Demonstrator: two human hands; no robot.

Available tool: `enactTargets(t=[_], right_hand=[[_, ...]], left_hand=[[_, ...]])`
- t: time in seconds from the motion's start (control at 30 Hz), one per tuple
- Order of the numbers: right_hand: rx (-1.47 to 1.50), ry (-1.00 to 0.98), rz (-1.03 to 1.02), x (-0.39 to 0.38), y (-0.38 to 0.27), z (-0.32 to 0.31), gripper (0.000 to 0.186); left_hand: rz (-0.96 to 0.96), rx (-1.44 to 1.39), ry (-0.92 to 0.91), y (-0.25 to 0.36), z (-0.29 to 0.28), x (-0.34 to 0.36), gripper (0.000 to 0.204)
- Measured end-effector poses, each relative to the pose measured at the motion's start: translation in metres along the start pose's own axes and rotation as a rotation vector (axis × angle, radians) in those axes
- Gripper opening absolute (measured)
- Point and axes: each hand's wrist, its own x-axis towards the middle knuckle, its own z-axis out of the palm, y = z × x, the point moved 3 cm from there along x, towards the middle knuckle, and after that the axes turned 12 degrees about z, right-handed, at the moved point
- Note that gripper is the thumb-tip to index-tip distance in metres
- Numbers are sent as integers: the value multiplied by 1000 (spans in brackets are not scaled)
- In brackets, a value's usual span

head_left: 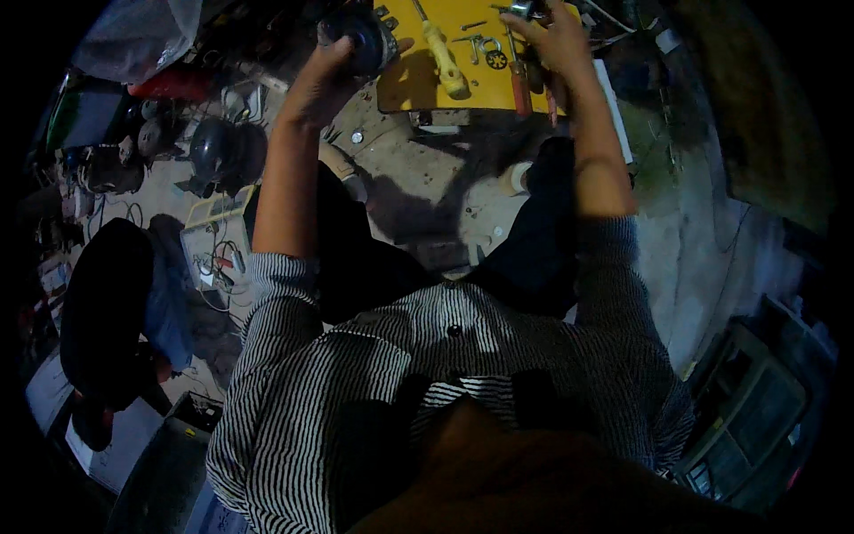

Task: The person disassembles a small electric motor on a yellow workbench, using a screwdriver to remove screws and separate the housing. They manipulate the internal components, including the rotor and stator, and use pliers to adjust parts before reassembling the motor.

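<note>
Two hands busy over a yellow desk [409, 84] in the head view, and it looks like a mid-job moment. The left hand [322, 78] is wrapped round a chunky dark round part [363, 43], thumb on the near side, just off the desk's left edge. The right hand [559, 44] is half curled by a small shiny piece [523, 9] at the top of the frame; can't tell if it's actually gripped.

Progress-wise, probably somewhere in the middle. A small black disc [495, 60] and some metal bits [475, 52] lie loose, so fitting those looks not done, though whether stuff's coming apart or going together, no clue. Neither the yellow screwdriver [445, 64] nor the red-handled screwdriver [520, 87] is in a hand; both lie on the desk.
</note>
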Motion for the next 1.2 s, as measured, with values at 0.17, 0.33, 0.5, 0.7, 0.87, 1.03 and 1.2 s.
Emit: enactTargets(t=[0.17, 0.33, 0.5, 0.7, 0.87, 1.03, 1.2], right_hand=[[-1, 32, -41, -3, -12, 34, 78], [-115, 20, -26, 23, -3, 53, 70], [-329, 202, -118, 28, 5, 60, 62], [143, 18, -191, 10, -18, 49, 50], [513, -242, -301, -24, -24, 72, 45], [441, -293, -350, -48, -36, 75, 51], [461, -233, -314, -43, -27, 80, 51]], left_hand=[[-45, -87, -20, -6, -6, 2, 81], [-81, -180, 65, -16, -17, -2, 86], [-37, -227, 47, -12, -10, 0, 94], [-21, -219, -24, 7, 7, 2, 92], [-74, -231, 67, -6, 2, 2, 93], [-121, -154, 99, -21, -5, 2, 88], [-133, -15, 110, -22, 15, -3, 82]])
